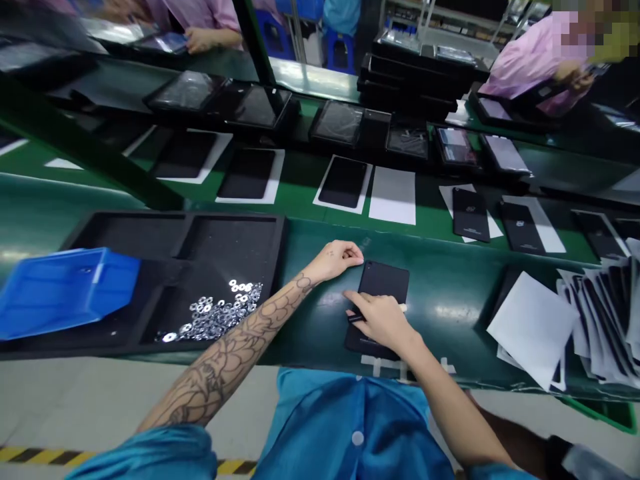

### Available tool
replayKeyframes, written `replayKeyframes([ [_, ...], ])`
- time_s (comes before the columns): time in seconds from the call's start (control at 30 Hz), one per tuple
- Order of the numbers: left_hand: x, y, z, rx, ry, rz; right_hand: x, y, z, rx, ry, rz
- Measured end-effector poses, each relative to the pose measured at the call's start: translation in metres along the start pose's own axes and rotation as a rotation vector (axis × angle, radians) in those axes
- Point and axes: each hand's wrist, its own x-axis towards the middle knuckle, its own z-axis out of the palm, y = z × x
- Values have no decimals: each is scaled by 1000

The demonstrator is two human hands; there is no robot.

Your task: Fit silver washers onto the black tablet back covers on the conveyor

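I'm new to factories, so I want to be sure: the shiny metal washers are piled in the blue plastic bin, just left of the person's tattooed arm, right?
Not quite. The head view shows the metal washers piled in the black tray, not in the blue plastic bin, which sits at the tray's left end. They are indeed just left of the person's tattooed left arm.

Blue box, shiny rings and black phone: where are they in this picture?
Blue box (65,293): head view, on its long side.
Shiny rings (210,317): head view, middle of the pile.
Black phone (385,283): head view, top part, above the hand.
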Motion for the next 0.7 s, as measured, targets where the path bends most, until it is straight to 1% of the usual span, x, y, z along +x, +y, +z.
replayKeyframes([
  [0.07, 9, 2, 4, 34, -34, 8, -5, 3, 1, 1, 30, -18],
  [0.13, 17, 3, 9, 74, -58, 10, -7, 2, 3, 3, 27, -34],
  [0.3, 28, 4, 18, 185, -69, -26, -4, -1, 9, 14, 41, -24],
  [0.4, 33, 7, 16, 237, -106, -60, -4, -1, 10, 26, 49, -22],
  [0.57, 47, 11, 10, 289, -230, -123, -7, 1, 12, 52, 77, -36],
  [0.7, 59, 12, 5, 384, -213, -115, -6, 1, 16, 45, 102, -24],
])
